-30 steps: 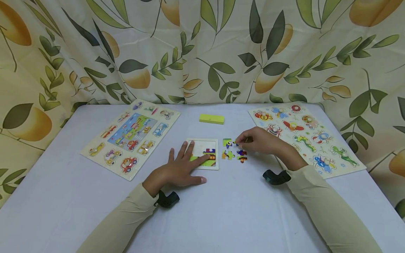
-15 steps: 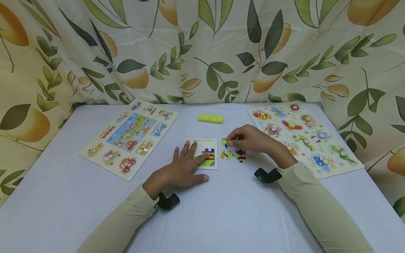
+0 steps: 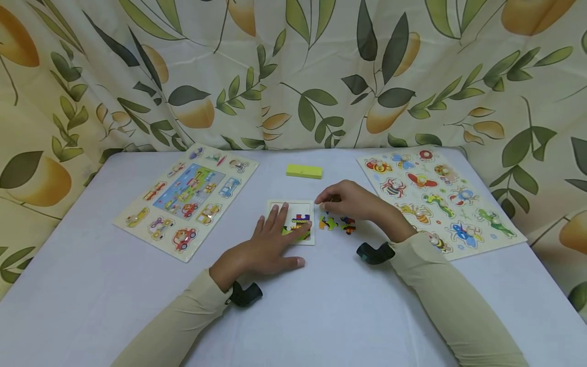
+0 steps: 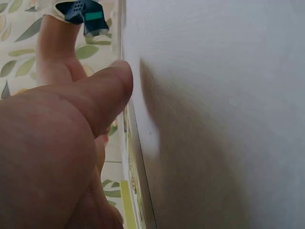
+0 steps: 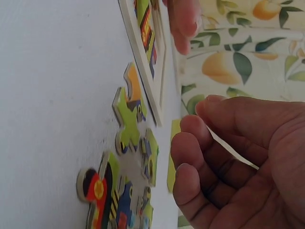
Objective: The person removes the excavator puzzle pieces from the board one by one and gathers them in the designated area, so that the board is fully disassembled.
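Observation:
Spread flat, my left hand (image 3: 268,247) rests its fingers on the small framed puzzle board (image 3: 296,202), the index fingertip on the fitted pieces at its lower right. Loose jigsaw pieces lie beside the frame: a green-and-orange one (image 5: 126,114), a red-and-black one (image 5: 99,191), and two more behind them. Above these pieces, close to the frame's right edge, hovers my right hand (image 3: 350,200), fingers loosely bent and thumb near the index tip. No piece shows between them in the right wrist view. The left wrist view shows mostly the thumb (image 4: 107,93) over the cloth.
A yellow-green block (image 3: 304,171) lies behind the framed puzzle. A vehicle peg board (image 3: 156,201) is at left. At right, partly under the right forearm, lies an insect board (image 3: 440,178). A patterned curtain (image 3: 275,76) hangs behind the white table (image 3: 293,316).
My right hand has moved left from the upper right loose piece, over the upper left one, to the frame's edge. The left hand has shifted slightly rightward, its fingers still on the board.

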Demonstrator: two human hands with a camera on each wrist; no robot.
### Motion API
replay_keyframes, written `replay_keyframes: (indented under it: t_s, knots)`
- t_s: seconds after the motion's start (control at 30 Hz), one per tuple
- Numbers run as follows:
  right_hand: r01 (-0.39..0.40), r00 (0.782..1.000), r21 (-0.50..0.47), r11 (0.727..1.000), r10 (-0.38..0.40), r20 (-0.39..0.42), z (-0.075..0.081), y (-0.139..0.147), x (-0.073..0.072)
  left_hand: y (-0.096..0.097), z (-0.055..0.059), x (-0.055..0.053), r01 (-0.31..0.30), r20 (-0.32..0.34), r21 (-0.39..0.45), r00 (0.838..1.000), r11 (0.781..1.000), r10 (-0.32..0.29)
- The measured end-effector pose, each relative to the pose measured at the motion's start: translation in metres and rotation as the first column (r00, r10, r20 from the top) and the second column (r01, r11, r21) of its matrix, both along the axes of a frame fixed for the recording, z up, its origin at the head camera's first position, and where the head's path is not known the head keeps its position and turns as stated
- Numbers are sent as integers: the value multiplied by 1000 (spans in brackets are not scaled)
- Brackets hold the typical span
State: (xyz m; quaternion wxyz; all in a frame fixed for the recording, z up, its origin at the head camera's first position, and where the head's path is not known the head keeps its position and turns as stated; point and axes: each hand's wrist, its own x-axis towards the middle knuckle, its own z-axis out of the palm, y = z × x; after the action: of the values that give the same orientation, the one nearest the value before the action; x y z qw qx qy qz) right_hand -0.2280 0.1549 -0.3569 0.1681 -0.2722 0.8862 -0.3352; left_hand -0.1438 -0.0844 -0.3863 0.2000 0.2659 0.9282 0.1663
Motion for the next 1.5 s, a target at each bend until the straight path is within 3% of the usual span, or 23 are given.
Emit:
replay_keyframes:
  t_s: [0.2,0.6,0.93,1.5]
  knots:
    - [-6,1000,-16,1000,6,-3,-3,-9,1,2,3,3,-4,36,-16,999,1000,5]
    - [11,999,13,1000,-12,31,-1,-24,2,4,2,3,10,40,-91,999,996,-6]
    - [-9,999,-19,1000,10,51,-3,-34,1,3,0,2,16,41,-94,999,995,-13]
    - [-38,998,16,999,38,44,-7,-46,-1,3,2,1,24,46,-102,999,995,-19]
